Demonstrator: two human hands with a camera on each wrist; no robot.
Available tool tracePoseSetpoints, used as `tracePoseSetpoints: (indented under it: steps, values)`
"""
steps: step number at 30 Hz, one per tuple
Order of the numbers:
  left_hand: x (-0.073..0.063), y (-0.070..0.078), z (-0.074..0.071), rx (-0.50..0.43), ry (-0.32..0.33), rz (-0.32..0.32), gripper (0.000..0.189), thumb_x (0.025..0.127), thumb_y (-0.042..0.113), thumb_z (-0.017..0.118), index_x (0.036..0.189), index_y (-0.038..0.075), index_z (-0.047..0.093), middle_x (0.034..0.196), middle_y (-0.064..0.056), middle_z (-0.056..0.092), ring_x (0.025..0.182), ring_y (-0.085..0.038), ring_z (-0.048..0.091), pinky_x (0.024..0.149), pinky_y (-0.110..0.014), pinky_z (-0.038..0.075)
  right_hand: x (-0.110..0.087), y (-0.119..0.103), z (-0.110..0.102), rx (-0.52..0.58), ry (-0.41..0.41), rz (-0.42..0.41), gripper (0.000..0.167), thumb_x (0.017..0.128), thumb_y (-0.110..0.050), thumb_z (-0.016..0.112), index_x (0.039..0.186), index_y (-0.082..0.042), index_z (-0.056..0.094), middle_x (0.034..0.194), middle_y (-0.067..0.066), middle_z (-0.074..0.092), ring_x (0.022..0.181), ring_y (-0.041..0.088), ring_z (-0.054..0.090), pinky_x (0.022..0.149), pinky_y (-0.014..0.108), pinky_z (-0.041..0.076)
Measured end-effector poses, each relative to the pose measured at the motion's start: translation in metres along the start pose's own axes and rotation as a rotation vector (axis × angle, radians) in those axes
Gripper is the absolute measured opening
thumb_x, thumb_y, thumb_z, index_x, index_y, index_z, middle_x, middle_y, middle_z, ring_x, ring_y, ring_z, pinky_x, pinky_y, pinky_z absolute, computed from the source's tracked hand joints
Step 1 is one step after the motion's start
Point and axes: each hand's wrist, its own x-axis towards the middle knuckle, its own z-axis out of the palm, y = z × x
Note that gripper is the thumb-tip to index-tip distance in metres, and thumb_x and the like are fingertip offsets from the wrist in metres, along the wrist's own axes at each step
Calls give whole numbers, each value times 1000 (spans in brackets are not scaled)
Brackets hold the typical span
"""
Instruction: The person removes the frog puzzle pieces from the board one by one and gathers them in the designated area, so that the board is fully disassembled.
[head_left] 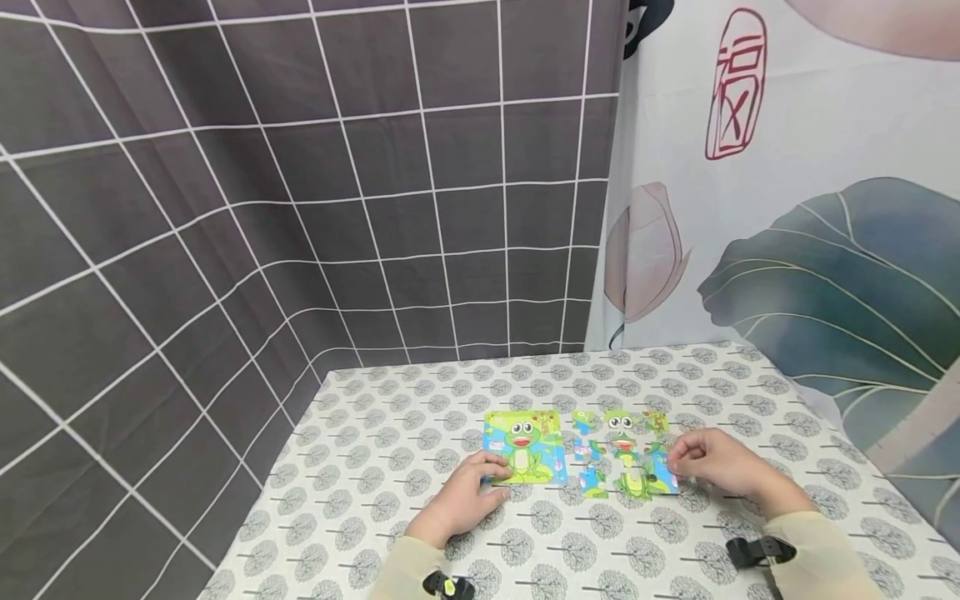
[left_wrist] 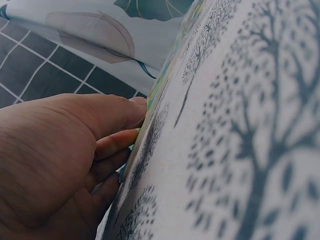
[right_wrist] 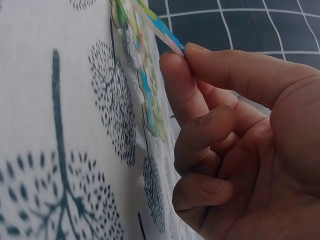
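On the tabletop lies a frog picture board (head_left: 536, 433), green and blue. My left hand (head_left: 467, 498) rests at its lower left corner; in the left wrist view the thumb and fingers (left_wrist: 116, 117) touch the board's edge. To the right of the board are loose frog jigsaw pieces (head_left: 621, 423) with small gaps between them. At their lower right, my right hand (head_left: 712, 460) pinches a blue jigsaw piece (right_wrist: 162, 31) between thumb and forefinger. In the right wrist view that piece is tilted and raised off the table, while the other fingers are curled.
A white cloth with grey tree prints (head_left: 360, 492) covers the table. Dark cloth with a white grid (head_left: 450, 208) hangs behind and at the left; a white curtain with lotus leaves (head_left: 847, 275) hangs at the right. Each wrist wears a black strap (head_left: 761, 551).
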Motion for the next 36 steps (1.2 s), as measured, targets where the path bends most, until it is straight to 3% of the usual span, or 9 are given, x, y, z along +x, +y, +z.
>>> tracePoseSetpoints:
  steps: [8,25,36]
  values:
    - [-1,0,-1,-11,2,0,28,98,28,74,125,19,76,138,11,59,139,-21,49,121,-50,38,-4,9,-3,-21,27,46,13,91,-14,77,96,-2,74,79,6,70,65,14,57,57,25,50]
    - [0,-4,-1,-7,7,21,28,99,29,74,126,21,76,137,12,59,137,-21,50,120,-50,39,-5,11,-3,-78,62,92,7,87,-10,76,90,-3,75,77,5,70,63,14,52,54,25,44]
    - [1,-4,0,-34,1,32,28,100,29,73,126,20,75,137,10,59,136,-21,51,119,-50,40,-5,6,-1,-114,105,209,7,87,-12,78,87,-6,75,74,2,68,59,14,47,49,24,39]
